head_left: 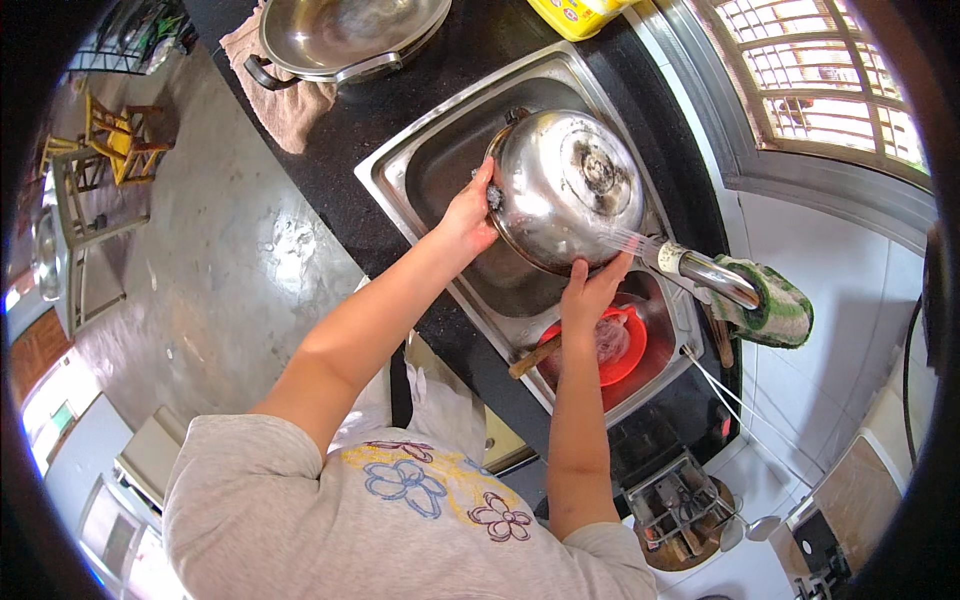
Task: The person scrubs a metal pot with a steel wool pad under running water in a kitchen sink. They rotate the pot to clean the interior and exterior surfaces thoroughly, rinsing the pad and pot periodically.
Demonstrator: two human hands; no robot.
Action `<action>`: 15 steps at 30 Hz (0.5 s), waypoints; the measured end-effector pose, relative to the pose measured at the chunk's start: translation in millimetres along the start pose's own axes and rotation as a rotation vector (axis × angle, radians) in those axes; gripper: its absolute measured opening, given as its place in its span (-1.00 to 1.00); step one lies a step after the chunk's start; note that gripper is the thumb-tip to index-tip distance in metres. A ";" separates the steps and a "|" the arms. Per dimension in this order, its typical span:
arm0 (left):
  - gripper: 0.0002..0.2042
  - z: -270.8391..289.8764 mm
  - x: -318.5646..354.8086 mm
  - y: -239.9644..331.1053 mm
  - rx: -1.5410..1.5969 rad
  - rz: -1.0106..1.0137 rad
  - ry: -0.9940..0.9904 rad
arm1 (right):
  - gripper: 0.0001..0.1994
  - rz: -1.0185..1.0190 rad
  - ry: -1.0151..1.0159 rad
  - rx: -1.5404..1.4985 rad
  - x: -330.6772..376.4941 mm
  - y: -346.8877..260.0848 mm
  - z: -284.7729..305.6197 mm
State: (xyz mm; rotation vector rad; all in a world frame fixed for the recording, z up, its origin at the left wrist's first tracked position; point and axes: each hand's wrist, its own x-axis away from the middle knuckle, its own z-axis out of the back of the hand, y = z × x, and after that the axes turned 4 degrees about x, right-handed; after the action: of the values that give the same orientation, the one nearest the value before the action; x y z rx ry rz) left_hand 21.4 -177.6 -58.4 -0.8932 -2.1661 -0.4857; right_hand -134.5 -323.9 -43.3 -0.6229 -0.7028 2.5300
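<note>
A steel pot (567, 187) is held upside down over the steel sink (420, 150), its scorched bottom facing up. My left hand (470, 212) presses a steel-wool scrubber (494, 197) against the pot's left rim. My right hand (592, 287) grips the pot's near rim. Water runs from the tap (700, 270) onto the pot's right side. Below the pot, in the sink, lies a red plastic bowl (622, 352) with a wooden handle (533, 358) sticking out beside it.
A green-and-white cloth (782, 310) hangs over the tap. A steel wok (345, 35) rests on a towel on the black counter (330, 160). A yellow container (575, 14) stands behind the sink. A gas burner (680, 500) sits at lower right.
</note>
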 end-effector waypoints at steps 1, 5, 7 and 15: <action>-0.69 0.0 -0.5 -0.7 0.013 0.033 0.037 | -0.41 -0.074 -0.012 -0.049 -2.0 9.7 1.4; -0.75 -4.0 -7.9 5.6 0.028 0.044 0.064 | -0.50 -0.617 0.041 -0.533 -9.2 61.6 -7.4; -0.78 -10.3 -0.7 14.8 -0.003 0.077 0.076 | -0.50 -1.161 -0.063 -0.759 -27.9 43.2 6.9; -0.85 -28.4 -38.1 -10.2 0.047 0.148 0.045 | -0.70 -1.529 -0.187 -1.565 15.7 134.4 20.4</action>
State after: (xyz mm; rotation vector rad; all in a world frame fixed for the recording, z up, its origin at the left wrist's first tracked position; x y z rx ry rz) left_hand 46.5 -217.8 -68.7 -0.9987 -2.0446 -0.3769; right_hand -196.4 -427.3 -108.1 -0.0359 -2.0569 0.3282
